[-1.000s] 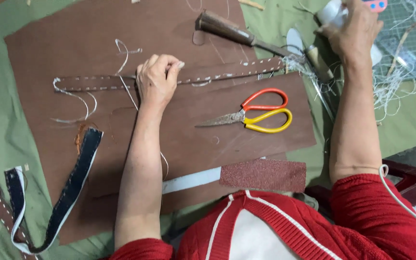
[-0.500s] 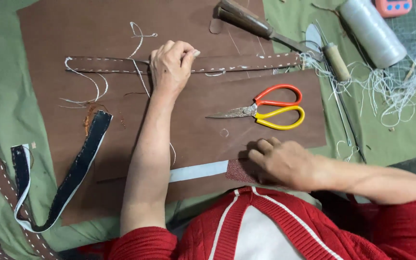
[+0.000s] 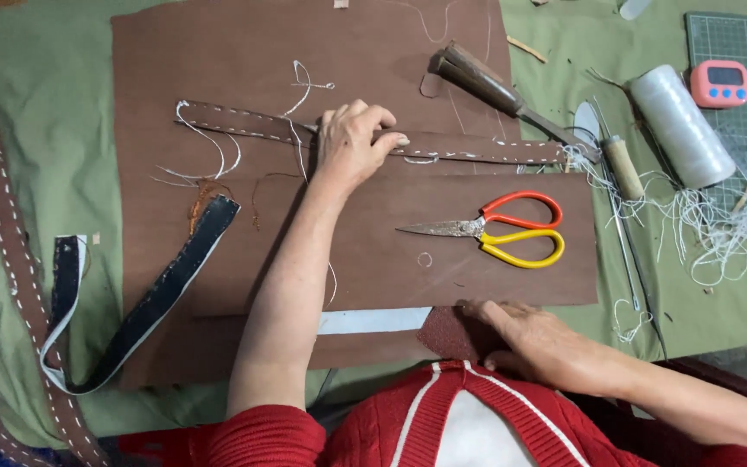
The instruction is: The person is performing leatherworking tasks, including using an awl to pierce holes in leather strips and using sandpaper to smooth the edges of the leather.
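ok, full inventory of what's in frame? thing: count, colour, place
leather sheet: 1, brown, centre of bench
stitched strap: 1, brown with white stitches, across sheet, under left hand
scissors: 1, red and yellow handles, on sheet, right of centre
dark strap: 1, black with white edge, lower left
long straps: at least 2, brown, stitched, far left
wooden-handled tool: 1, brown, upper right of sheet
thread spool: 1, white, right
timer: 1, pink, on cutting mat
loose thread: tangle, white, right
cloth: 1, green, covers bench
left hand: pressing on stitched strap
right hand: flat on reddish patch at near edge
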